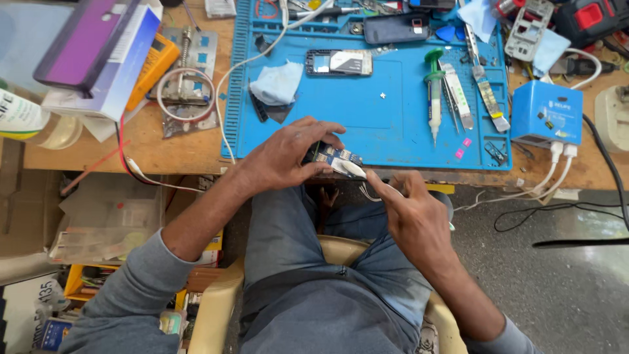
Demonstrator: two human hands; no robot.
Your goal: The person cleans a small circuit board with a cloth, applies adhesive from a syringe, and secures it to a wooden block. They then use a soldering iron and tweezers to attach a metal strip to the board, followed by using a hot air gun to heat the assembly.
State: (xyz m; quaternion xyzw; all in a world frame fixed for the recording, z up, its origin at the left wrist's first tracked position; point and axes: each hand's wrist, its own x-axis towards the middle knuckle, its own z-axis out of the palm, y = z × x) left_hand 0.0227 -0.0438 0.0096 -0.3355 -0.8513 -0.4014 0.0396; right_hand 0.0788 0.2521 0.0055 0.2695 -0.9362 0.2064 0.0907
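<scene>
A person sits in a chair at a wooden bench and looks down at both hands, which meet in the middle of the frame, just at the near edge of a blue work mat. The left hand is curled around a small opened phone with its blue and silver insides showing, and it grips the phone from the top and the side. The right hand is just below and to the right, with its fingers pinched on a white plug that touches the phone's lower edge. Thin white wires hang from the plug down toward the person's lap. Higher up on the mat lies another opened phone, and left of it a crumpled pale cloth. A green-topped syringe and some tweezers lie on the right part of the mat, and a blue box with white cables stands at the right edge of the mat. A yellow meter sits in the upper left of the frame. The phone is held out over the lap, not resting flat on the mat, so it could slip and drop if the left hand loosens. The plug looks small, so a hard or crooked push could bend it or hurt the tiny parts inside. The hanging wires could also catch on a knee and tug the plug away.
</scene>
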